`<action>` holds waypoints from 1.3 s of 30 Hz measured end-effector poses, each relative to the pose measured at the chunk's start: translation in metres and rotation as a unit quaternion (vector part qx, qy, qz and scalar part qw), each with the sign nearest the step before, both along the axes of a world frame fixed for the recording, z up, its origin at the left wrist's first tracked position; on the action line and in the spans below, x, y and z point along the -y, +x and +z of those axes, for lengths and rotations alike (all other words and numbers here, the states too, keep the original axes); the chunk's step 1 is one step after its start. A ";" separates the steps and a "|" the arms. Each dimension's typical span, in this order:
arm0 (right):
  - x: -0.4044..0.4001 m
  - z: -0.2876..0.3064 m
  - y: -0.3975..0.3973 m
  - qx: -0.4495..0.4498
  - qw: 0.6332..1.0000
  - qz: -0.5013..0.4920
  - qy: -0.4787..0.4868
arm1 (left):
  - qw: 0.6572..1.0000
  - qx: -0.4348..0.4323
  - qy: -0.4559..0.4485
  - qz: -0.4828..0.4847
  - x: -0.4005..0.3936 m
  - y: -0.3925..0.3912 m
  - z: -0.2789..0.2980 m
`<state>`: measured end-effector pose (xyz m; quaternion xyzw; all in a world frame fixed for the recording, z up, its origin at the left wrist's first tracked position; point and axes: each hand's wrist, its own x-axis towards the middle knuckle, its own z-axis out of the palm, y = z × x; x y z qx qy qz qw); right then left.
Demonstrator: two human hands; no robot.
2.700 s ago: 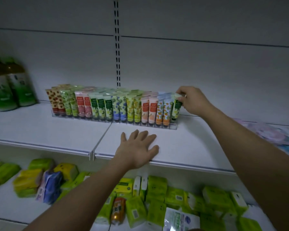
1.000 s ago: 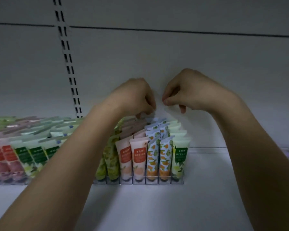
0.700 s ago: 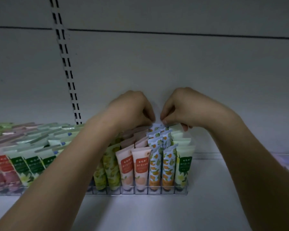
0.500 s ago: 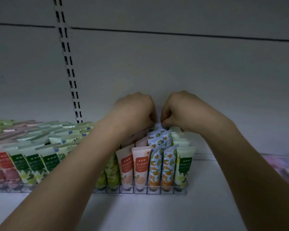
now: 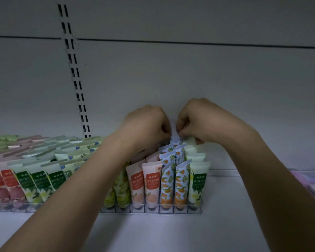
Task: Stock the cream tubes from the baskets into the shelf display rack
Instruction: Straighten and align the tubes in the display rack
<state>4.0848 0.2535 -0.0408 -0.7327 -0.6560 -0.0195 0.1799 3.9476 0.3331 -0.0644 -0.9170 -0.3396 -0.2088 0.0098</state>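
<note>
Up on the white shelf (image 5: 153, 231), the clear display rack (image 5: 151, 209) stands packed with upright cream tubes (image 5: 151, 186) in rows. Both hands reach to its back right corner, fingers curled: the left hand (image 5: 144, 124) and right hand (image 5: 198, 120) together pinch the top of one blue-patterned tube (image 5: 175, 138) in the rearmost row.

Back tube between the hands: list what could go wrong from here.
1. Both hands, left hand and right hand, pinch the back tube only at its top edge, so it may slip or go in crooked.
2. The blue tubes in front already lean, so pushing down could tip them further.
3. The left forearm crosses over the yellow tubes and might knock them.
</note>
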 end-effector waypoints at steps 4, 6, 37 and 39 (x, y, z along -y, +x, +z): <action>0.006 0.006 0.014 -0.013 0.998 -0.008 -0.053 | 1.000 -0.012 -0.004 -0.011 0.002 -0.002 0.004; 0.005 0.004 0.015 -0.017 0.998 -0.007 -0.065 | 1.000 -0.020 -0.008 -0.011 0.004 -0.003 0.005; 0.010 0.008 0.017 -0.077 0.981 0.044 -0.174 | 0.978 -0.076 -0.152 -0.120 0.016 -0.013 0.020; 0.012 0.012 0.014 -0.081 0.985 0.068 -0.140 | 0.979 -0.076 -0.148 -0.120 0.016 -0.013 0.020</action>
